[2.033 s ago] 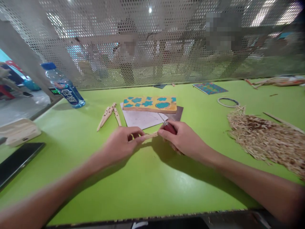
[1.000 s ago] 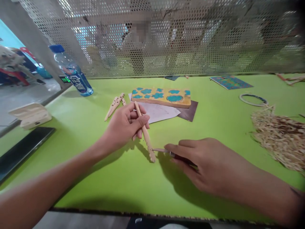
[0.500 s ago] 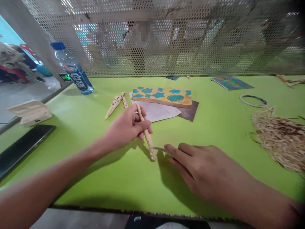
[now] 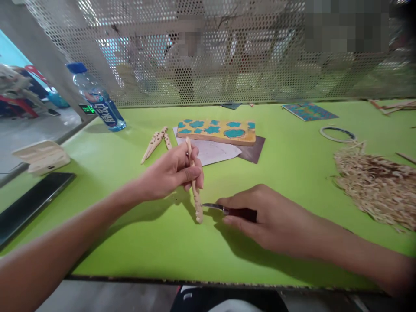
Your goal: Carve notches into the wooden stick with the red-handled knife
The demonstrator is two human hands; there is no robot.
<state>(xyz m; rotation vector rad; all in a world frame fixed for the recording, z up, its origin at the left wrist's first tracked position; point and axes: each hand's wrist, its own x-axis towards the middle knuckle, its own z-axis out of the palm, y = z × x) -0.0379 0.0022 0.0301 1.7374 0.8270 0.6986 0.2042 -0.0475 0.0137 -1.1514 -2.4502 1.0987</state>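
My left hand [image 4: 177, 171] is closed round a slim, pale carved wooden stick [image 4: 196, 203], which slants down to a notched lower end just above the green table. My right hand [image 4: 260, 216] grips a knife [image 4: 240, 212] by its dark handle. The thin blade points left, and its tip is at the stick's notched side; whether it touches cannot be made out. Behind my left hand lie carved pale pieces [image 4: 156, 142] with holes in them. Beyond, a yellow board [image 4: 216, 131] with blue-green patches rests on white paper [image 4: 217, 151] and a brown sheet [image 4: 256, 149].
A water bottle [image 4: 97, 99] stands at the back left, above an open white case [image 4: 43, 157] and a dark phone [image 4: 32, 201]. Wood shavings [image 4: 373, 182], a ring [image 4: 338, 134] and a patterned card [image 4: 310, 111] lie at the right. A perforated screen [image 4: 208, 60] borders the table.
The stick has turned more upright and its lower end has moved left. My right hand has shifted and rolled, exposing the knife's handle. The whole view has moved slightly.
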